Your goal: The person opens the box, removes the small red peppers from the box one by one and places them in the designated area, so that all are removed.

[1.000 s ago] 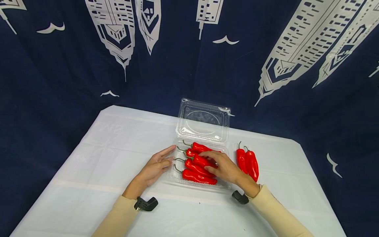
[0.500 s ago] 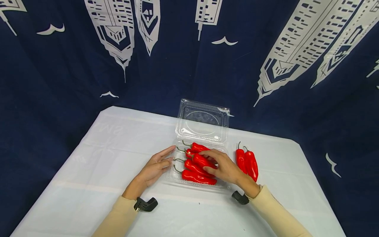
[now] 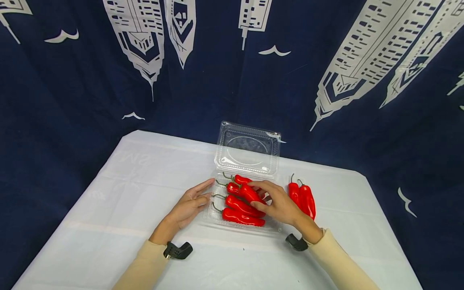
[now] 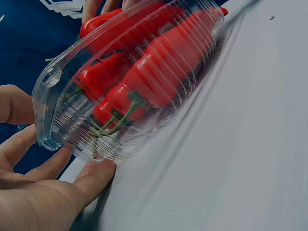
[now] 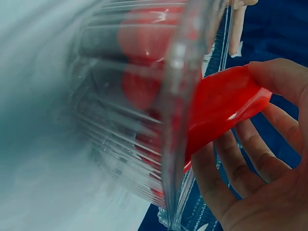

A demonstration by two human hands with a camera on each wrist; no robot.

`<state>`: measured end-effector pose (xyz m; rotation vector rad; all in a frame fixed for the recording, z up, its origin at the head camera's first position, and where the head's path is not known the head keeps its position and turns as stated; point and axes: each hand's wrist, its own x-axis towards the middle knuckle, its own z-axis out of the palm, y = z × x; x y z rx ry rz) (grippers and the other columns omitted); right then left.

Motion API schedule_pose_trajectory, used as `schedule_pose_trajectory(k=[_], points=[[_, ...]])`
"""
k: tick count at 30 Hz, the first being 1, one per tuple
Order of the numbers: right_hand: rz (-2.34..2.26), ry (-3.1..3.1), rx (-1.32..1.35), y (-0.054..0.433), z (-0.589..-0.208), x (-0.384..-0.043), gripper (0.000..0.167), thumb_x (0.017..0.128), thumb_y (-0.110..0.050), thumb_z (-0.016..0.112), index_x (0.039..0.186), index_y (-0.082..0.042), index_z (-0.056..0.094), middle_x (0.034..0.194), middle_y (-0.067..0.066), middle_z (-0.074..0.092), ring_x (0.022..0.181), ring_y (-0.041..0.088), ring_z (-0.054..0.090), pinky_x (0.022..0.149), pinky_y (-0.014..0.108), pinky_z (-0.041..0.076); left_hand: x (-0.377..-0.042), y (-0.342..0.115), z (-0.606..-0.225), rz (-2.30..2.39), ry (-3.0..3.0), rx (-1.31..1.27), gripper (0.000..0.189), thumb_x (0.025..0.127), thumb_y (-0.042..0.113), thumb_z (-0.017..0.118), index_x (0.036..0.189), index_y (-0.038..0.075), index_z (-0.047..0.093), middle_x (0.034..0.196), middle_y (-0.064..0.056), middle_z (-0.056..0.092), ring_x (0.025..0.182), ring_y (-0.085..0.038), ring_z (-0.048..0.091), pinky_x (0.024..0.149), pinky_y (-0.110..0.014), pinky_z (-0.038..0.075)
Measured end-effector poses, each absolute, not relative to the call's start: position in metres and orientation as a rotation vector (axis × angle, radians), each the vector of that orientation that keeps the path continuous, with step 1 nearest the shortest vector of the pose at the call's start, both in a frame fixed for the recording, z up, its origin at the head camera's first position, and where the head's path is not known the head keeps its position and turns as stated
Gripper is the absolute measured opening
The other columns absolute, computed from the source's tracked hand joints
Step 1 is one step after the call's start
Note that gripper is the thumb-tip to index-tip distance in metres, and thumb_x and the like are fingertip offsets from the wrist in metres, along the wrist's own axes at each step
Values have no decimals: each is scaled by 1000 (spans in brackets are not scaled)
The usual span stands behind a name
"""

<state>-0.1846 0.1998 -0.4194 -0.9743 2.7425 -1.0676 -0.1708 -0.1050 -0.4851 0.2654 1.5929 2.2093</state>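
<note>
A clear plastic clamshell container (image 3: 213, 217) lies with its lid (image 3: 248, 150) raised at the back. Several red chili peppers (image 3: 242, 216) lie in its base, green stems to the left. My right hand (image 3: 277, 204) pinches the blunt end of one red chili pepper (image 3: 251, 193) between thumb and fingers. This pepper lies slanted over the others, and in the right wrist view its end (image 5: 226, 98) sticks out above the rim. My left hand (image 3: 189, 206) has its fingers extended along the container's left side, the fingertips (image 4: 103, 168) touching the wall low down.
Two more red chili peppers (image 3: 307, 201) lie side by side on the white tablecloth (image 3: 108, 201), right of the container and close behind my right forearm. A dark blue curtain (image 3: 217, 88) with white building prints hangs behind the table.
My right hand has shifted slightly right, and the pepper in it has turned, its stem end swinging toward the back. My left hand stays in place.
</note>
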Motion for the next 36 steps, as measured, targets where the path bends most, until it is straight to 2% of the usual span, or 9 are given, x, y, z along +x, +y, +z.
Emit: schedule_pose_trajectory(k=[10, 20, 28, 31, 36], points=[[-1113, 2772, -995, 205, -416, -184, 55, 84, -17, 80, 135, -20, 60, 117, -2, 66, 93, 15, 64, 76, 30, 60, -171, -105, -486, 2217, 1587, 263, 69, 94, -5, 47, 158, 12, 29, 167, -8, 15, 153, -36, 16, 122, -53, 22], [-1177, 2780, -945, 215, -414, -181, 55, 84, -11, 80, 135, -19, 60, 119, 0, 67, 94, 16, 64, 78, 29, 61, -171, -105, -488, 2209, 1595, 278, 68, 95, -4, 47, 159, 12, 29, 167, -9, 14, 153, -37, 16, 122, -53, 22], [-1207, 2854, -889, 224, -412, -180, 53, 87, -14, 78, 136, -19, 60, 114, 2, 67, 99, 22, 66, 77, 31, 62, -171, -105, -486, 2210, 1595, 276, 69, 94, -5, 46, 159, 11, 28, 167, -9, 14, 153, -37, 16, 122, -52, 22], [-1236, 2866, -855, 227, -410, -179, 55, 86, -12, 79, 137, -16, 59, 117, 6, 67, 102, 25, 68, 78, 34, 62, -170, -105, -486, 2208, 1594, 276, 69, 94, -4, 47, 159, 11, 28, 167, -10, 14, 153, -37, 16, 122, -52, 22], [-1251, 2880, -801, 234, -411, -178, 57, 86, -13, 79, 139, -13, 57, 118, 11, 65, 98, 29, 71, 79, 39, 62, -170, -106, -484, 2206, 1595, 271, 69, 94, -5, 46, 159, 11, 28, 167, -9, 14, 153, -36, 16, 122, -52, 22]])
